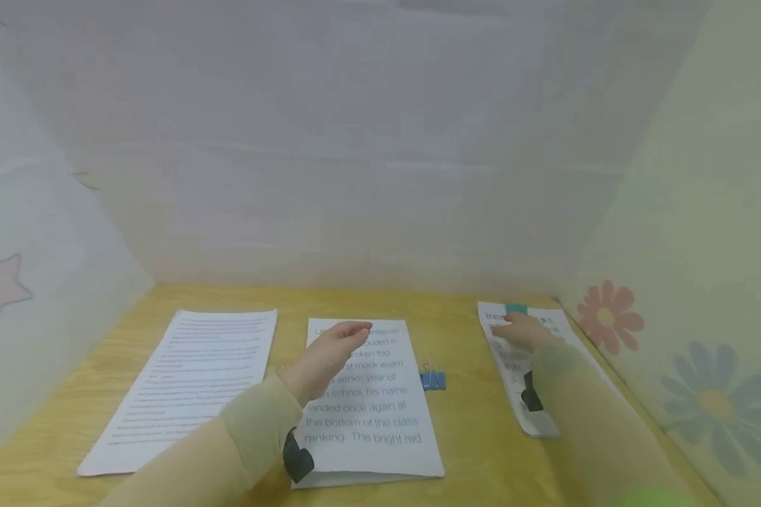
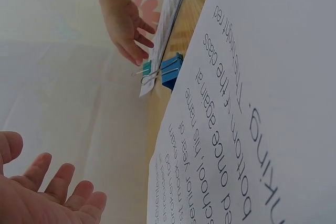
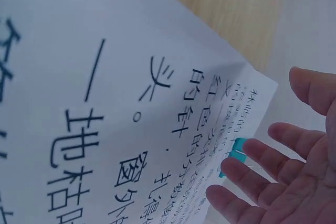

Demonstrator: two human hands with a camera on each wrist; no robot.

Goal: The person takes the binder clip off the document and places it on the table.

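My left hand (image 1: 326,358) hovers over the middle paper stack (image 1: 368,451), which carries large English print; its fingers are relaxed and hold nothing. Beside that stack's right edge lies a blue binder clip (image 1: 433,380) with its wire handles up, also seen as the blue clip (image 2: 171,71) in the left wrist view. At the right, my right hand (image 1: 525,331) is over a stack printed with Chinese characters (image 1: 514,370), fingers spread and nothing in them. A teal binder clip (image 3: 234,157) sits at the top edge of that stack, just past the fingertips.
A third stack of paper (image 1: 196,380) with small print lies at the left of the wooden table (image 1: 463,436). A pale back wall (image 1: 368,176) and side walls enclose the table. The right wall (image 1: 678,282) bears printed flowers and stands close to the right-hand stack.
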